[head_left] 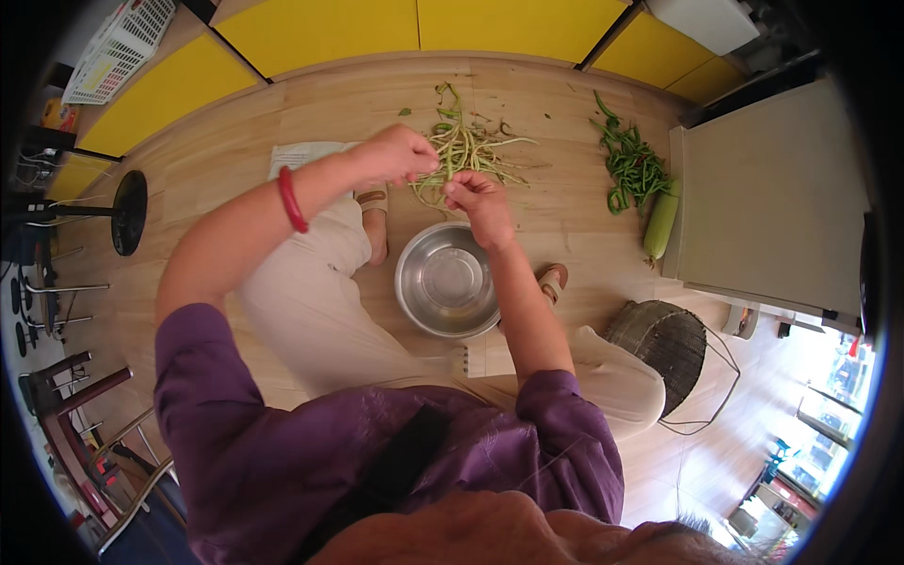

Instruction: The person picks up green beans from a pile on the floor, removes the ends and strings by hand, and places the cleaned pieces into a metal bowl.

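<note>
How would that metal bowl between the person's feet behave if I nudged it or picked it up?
The bowl would probably slide, as the floor looks smooth. It is likely light for its size, since its bare bottom shows. Its shiny metal suggests it would feel stiff rather than floppy.

Your round silver metal basin (441, 309) looks smooth and glossy on the pale brown wood-grain floor (556, 221). Your purple short-sleeved cloth shirt (499, 443) has a faint sheen; your loose beige cloth trousers (306, 297) are matt. The flat yellow cabinet doors (513, 33) look smooth, the dark round woven basket (654, 348) rough. Your red ring-shaped bracelet (293, 200) may be plastic.
</note>
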Demonstrator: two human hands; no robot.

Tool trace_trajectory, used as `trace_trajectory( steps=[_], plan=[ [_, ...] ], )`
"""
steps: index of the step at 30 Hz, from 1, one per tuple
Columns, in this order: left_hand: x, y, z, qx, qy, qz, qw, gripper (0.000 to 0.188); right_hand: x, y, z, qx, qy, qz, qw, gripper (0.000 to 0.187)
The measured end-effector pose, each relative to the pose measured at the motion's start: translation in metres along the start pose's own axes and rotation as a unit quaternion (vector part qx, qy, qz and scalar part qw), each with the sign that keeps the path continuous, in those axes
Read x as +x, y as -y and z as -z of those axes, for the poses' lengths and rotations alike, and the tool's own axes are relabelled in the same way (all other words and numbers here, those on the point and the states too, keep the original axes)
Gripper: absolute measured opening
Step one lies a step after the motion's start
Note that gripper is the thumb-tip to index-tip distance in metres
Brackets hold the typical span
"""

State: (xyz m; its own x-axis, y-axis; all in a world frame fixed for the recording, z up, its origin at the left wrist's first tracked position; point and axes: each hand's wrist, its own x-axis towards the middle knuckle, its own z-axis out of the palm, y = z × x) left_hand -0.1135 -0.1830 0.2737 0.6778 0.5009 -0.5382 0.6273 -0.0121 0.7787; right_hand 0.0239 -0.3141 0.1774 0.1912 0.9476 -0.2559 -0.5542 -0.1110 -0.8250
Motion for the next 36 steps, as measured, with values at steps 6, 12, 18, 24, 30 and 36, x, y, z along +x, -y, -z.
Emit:
trace_trajectory(
  steps=[6, 12, 18, 24, 30, 36],
  plan=[
    [-0.021, 0.045, -0.055, -0.162, -0.109, -0.008, 0.981, 0.016, -0.026, -0.029, -0.008, -0.115, 0.003, 0.025, 0.993, 0.013],
    [-0.031, 0.064, -0.062, -0.329, -0.037, 0.026, 0.943, 0.015, -0.055, -0.121, 0.144, -0.719, -0.226, -0.082, 0.652, 0.03],
    [-0.034, 0.061, -0.046, -0.322, -0.009, -0.005, 0.947, 0.018, -0.077, -0.164, 0.214, -0.645, -0.175, -0.206, 0.714, 0.025],
    [-0.027, 0.076, -0.053, -0.318, -0.038, 0.01, 0.947, 0.022, -0.065, -0.127, 0.242, -0.667, -0.248, -0.186, 0.677, 0.024],
    [-0.009, 0.085, -0.11, -0.357, 0.047, 0.043, 0.932, 0.022, -0.06, -0.101, 0.236, -0.673, -0.38, -0.019, 0.635, 0.019],
    [-0.001, 0.084, -0.112, -0.335, 0.058, 0.011, 0.94, 0.02, -0.044, -0.015, 0.075, -0.462, -0.144, 0.358, 0.798, 0.009]
  ],
)
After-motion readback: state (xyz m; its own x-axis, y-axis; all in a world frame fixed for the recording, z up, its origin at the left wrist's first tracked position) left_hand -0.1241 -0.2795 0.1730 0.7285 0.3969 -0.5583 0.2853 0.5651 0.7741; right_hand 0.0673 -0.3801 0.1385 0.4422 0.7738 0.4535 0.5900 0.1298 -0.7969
